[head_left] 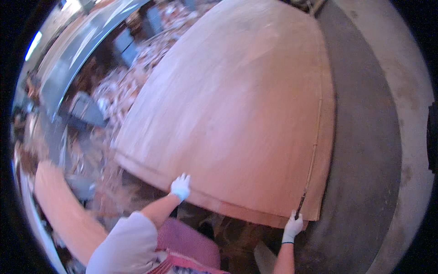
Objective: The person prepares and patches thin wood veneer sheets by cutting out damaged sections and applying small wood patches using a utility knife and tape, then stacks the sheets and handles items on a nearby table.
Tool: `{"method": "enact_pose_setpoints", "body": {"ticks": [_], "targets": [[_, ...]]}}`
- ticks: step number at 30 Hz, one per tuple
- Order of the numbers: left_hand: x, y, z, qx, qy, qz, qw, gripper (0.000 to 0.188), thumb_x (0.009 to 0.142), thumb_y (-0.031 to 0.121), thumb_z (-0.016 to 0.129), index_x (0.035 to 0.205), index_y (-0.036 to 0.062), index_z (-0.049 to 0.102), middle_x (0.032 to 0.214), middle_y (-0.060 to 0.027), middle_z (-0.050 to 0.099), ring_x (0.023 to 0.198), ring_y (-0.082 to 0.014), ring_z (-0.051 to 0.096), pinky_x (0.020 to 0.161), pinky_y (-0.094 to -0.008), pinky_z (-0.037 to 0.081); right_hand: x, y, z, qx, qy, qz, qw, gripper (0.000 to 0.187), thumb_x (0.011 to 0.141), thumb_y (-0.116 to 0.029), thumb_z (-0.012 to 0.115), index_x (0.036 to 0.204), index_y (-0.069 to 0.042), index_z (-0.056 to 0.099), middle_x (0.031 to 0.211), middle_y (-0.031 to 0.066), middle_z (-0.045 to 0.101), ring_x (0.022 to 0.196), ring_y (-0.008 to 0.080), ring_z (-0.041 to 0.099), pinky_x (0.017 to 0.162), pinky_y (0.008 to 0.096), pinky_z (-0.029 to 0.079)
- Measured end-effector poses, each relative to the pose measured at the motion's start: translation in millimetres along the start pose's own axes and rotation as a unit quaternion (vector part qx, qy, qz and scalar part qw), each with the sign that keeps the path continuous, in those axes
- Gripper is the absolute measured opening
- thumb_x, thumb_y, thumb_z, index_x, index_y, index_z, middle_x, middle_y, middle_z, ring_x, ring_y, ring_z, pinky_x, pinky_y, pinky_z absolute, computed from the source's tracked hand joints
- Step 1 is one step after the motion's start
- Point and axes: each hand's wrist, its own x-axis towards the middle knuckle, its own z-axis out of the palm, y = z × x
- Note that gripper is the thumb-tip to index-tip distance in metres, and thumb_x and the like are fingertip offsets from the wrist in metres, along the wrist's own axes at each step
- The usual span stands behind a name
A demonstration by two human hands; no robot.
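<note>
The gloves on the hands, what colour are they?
White gloves, seen in the head view, resting on the wooden sheet.
</note>
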Motion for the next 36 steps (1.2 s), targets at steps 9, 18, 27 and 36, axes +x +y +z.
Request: {"method": "enact_pose_setpoints", "body": {"ticks": [9,18,27,36], "targets": [[19.5,-34.8,-52.3,0.000,0.183,-0.094,0.979,0.020,0.086,0.026,0.054,0.101,0.0118,0.055,0.085,-0.0105,0.062,0.077,-0.0311,0.065,0.066,-0.0458,0.053,-113.5,-103.8,65.3,0.248,-0.206,0.013,0.947,0.034,0.096,-0.029,0.056,0.082,0.002,0.052,0.060,0.0029,0.045,0.054,0.0145,0.041,0.050,0.0326,0.035],[28.0,-243.1,-120.3,0.058,0.015,-0.294,0.954,0.095,0.076,0.061,0.063,0.149,0.0110,0.028,0.154,-0.0203,0.024,0.143,-0.0347,0.022,0.116,-0.0495,0.015,-146.2,-170.0,73.2,0.115,-0.357,-0.007,0.927,0.031,0.097,-0.026,0.054,0.095,0.005,0.055,0.078,0.0129,0.061,0.072,0.0244,0.056,0.068,0.0391,0.045],[33.6,-344.7,-107.9,-0.142,-0.064,-0.242,0.958,0.097,0.073,0.059,0.068,0.147,0.0117,0.028,0.152,-0.0212,0.026,0.135,-0.0400,0.036,0.109,-0.0478,0.034,-190.4,-221.5,119.9,0.099,-0.404,-0.009,0.909,0.038,0.093,-0.015,0.055,0.121,0.011,0.051,0.114,0.0234,0.061,0.102,0.0322,0.059,0.090,0.0385,0.045],[46.1,-368.1,-95.7,-0.158,-0.034,-0.076,0.984,0.088,0.076,0.043,0.072,0.143,0.0006,0.033,0.146,-0.0288,0.033,0.134,-0.0419,0.035,0.112,-0.0442,0.030,-211.0,-275.1,109.7,0.018,-0.347,-0.019,0.937,0.045,0.090,-0.033,0.055,0.118,0.003,0.058,0.113,0.0261,0.063,0.107,0.0400,0.059,0.091,0.0433,0.046]]}}
